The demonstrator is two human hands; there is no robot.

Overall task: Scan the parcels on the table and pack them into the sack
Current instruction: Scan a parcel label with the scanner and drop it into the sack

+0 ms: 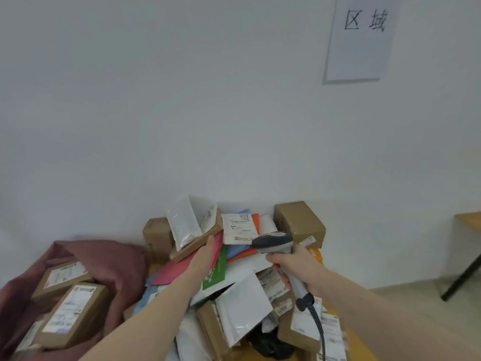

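Note:
A heap of parcels covers the table: cardboard boxes, white mailers, and pink, green, blue and orange envelopes. My left hand (205, 252) reaches over the pink envelope (177, 272), its straight fingers touching a flat cardboard parcel (194, 247) that a clear bag (182, 225) leans on. My right hand (294, 264) grips a grey barcode scanner (273, 242), its head pointing left near a labelled white packet (239, 227). The dark red sack (109, 259) lies open at the left with labelled boxes (73, 313) inside.
A brown box (299, 222) stands at the back of the heap against the white wall. The scanner cable (318, 324) hangs down over parcels at the right. Another table's corner (468, 220) shows at the far right. A paper sign (361, 37) hangs on the wall.

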